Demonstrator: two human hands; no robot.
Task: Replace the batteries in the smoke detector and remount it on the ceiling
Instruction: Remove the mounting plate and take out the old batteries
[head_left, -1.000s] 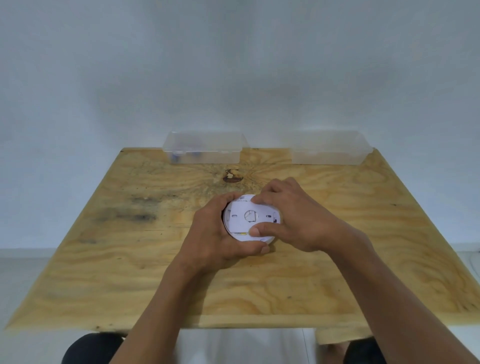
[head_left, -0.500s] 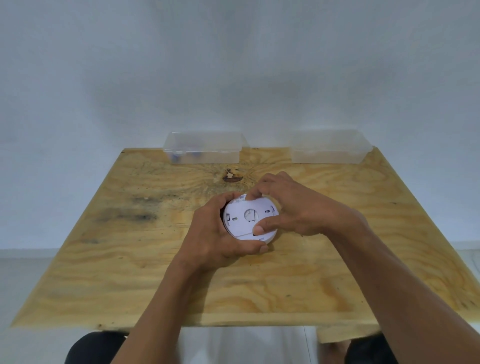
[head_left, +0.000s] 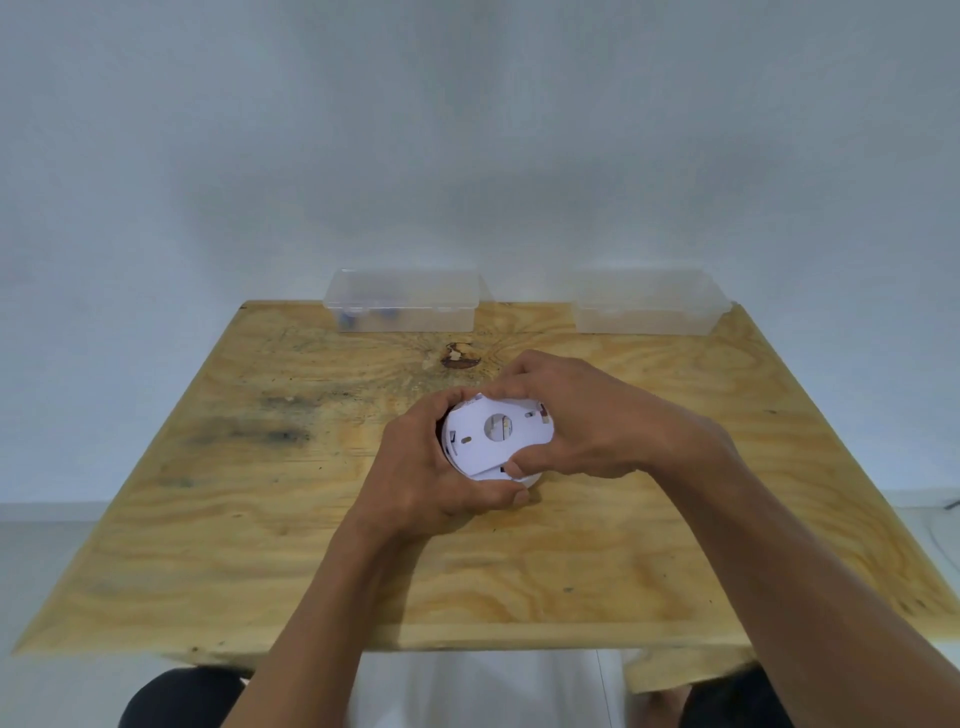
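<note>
Head view: smoke detector (head_left: 488, 441) mid-tabletop (head_left: 260, 545), back up. Left hand (head_left: 426, 478) grip clamps body; right hand (head_left: 582, 415) grip pinches mounting plate (head_left: 480, 447). Step: likely twisting plate off. Next: lift plate, expose batteries.

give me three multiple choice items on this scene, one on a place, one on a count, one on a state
1. Where is the smoke detector?
A. mid-table, between both hands
B. inside a box
C. on the floor

2. How many clear plastic boxes stand at the table's far edge?
A. one
B. two
C. four

3. What are the hands doing?
A. resting flat on the table
B. both gripping the detector
C. opening a box

A: it sits over the wooden table.
B: left box, right box.
B: left hand and right hand clasp it.
</note>
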